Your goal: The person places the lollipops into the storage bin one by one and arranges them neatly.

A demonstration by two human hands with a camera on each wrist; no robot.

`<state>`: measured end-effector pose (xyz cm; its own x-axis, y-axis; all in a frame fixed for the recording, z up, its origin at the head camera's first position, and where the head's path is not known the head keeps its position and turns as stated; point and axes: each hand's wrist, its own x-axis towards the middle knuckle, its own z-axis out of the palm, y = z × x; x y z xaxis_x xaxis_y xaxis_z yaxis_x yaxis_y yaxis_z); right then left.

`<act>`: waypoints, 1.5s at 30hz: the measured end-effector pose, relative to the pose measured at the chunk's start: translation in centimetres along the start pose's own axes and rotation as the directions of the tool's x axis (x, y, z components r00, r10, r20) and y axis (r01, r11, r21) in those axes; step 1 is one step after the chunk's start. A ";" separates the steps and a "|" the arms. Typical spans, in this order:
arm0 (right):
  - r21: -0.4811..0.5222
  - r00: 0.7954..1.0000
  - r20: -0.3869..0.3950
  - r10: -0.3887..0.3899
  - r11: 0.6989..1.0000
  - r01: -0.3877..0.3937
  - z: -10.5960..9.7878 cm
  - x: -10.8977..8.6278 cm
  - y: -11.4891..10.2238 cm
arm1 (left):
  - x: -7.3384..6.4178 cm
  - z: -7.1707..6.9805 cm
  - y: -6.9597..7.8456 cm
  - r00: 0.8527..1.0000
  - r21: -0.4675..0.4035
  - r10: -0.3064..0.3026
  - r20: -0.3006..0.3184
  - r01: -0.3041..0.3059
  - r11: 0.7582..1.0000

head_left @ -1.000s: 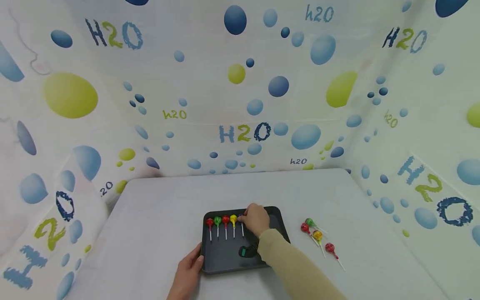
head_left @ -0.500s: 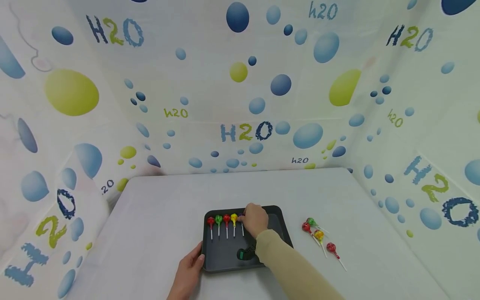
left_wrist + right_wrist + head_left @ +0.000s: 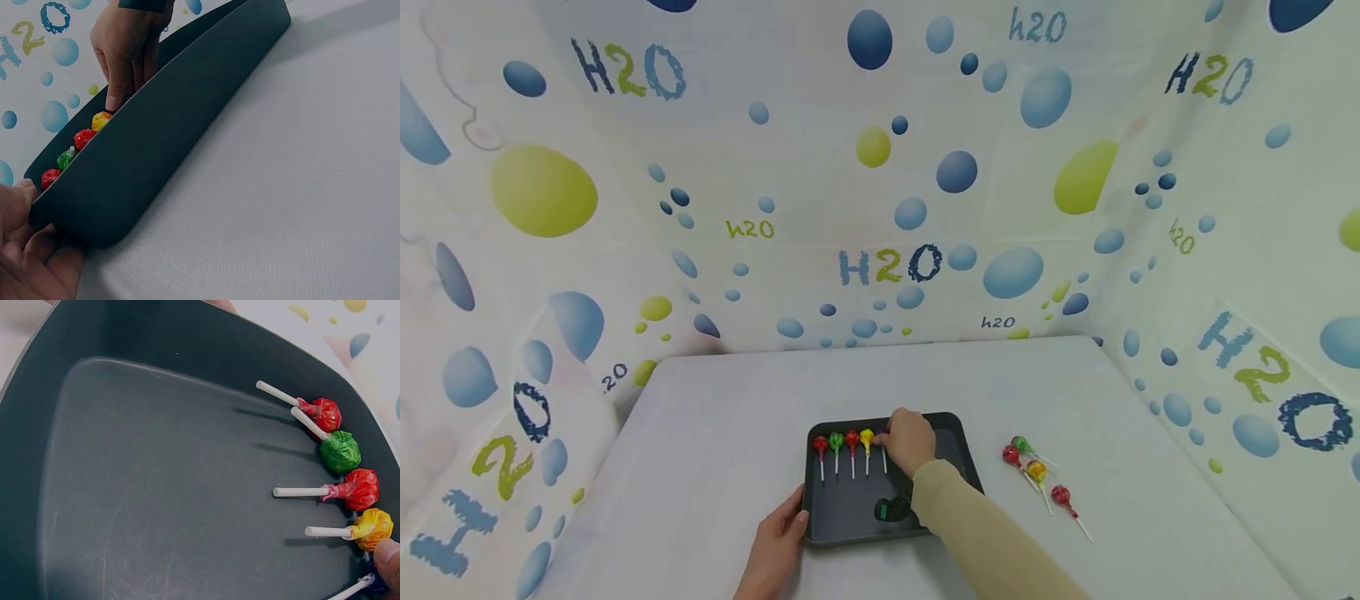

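Note:
My left hand (image 3: 777, 535) grips the left rim of a dark rectangular tray (image 3: 842, 521), thumb over the edge and fingers underneath in the left wrist view. Along the tray's far side lie wrapped lollipops in a row, sticks toward me: red (image 3: 821, 445), green (image 3: 837, 443), another red (image 3: 852, 439) and yellow (image 3: 867, 438). My right hand (image 3: 912, 443) reaches down into the tray beside the yellow one and holds a dark blue lollipop (image 3: 375, 578) by its head. Only part of that head shows; its white stick (image 3: 351, 589) points toward the near side.
Several loose lollipops lie on the white table (image 3: 715, 433) right of the tray, among them a green one (image 3: 1020, 445), a yellow one (image 3: 1036, 471) and a red one (image 3: 1061, 496). A dark device (image 3: 892, 508) sits at my right wrist. Bubble-printed cloth surrounds the table.
The head view shifts slightly. Both hands, the tray and the lollipops stay essentially in place; my right wrist tilts a little to the left.

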<state>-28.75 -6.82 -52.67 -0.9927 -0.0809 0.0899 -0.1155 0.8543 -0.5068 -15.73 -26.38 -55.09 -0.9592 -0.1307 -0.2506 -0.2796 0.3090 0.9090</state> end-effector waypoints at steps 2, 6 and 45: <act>0.011 1.000 0.000 -0.003 1.000 0.003 0.0 0.0 0.2 | 0.1 0.1 0.0 1.000 0.003 -0.005 0.001 0.005 1.000; 0.035 1.000 0.002 -0.006 0.999 0.006 -0.1 -0.1 0.6 | 0.2 0.4 0.0 1.000 0.007 -0.007 0.004 0.007 1.000; -0.063 0.980 0.191 -0.050 0.996 0.063 -16.2 2.3 17.6 | 0.6 0.9 0.6 0.999 0.061 -0.044 -0.011 0.045 0.997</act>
<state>-32.47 16.36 -47.48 -0.9742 -0.2200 -0.0509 -0.1750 0.8780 -0.4455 -16.48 -25.37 -54.99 -0.9454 -0.1547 -0.2868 -0.3243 0.3594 0.8750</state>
